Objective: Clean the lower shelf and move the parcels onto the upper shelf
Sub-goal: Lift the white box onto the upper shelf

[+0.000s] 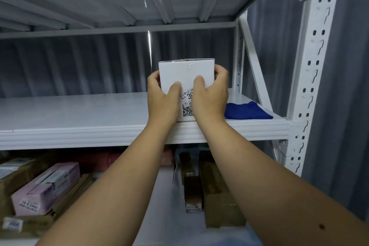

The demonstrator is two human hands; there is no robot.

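Note:
A white box parcel (pixel 185 73) with a barcode label stands on the upper shelf (pixel 79 112), close to its front edge. My left hand (pixel 162 98) grips its left side and my right hand (pixel 211 96) grips its right side, thumbs on the front face. A folded blue cloth (pixel 247 111) lies on the same shelf just right of my right hand. On the lower shelf (pixel 165 195) sit a pink parcel (pixel 46 187), brown parcels at the left (pixel 18 175) and narrow brown boxes (pixel 217 191) between my forearms.
A white perforated upright post (pixel 311 78) and a diagonal brace (pixel 255 62) bound the rack on the right. Another shelf deck (pixel 139 0) hangs overhead. A grey corrugated wall stands behind. The upper shelf's left part is bare metal.

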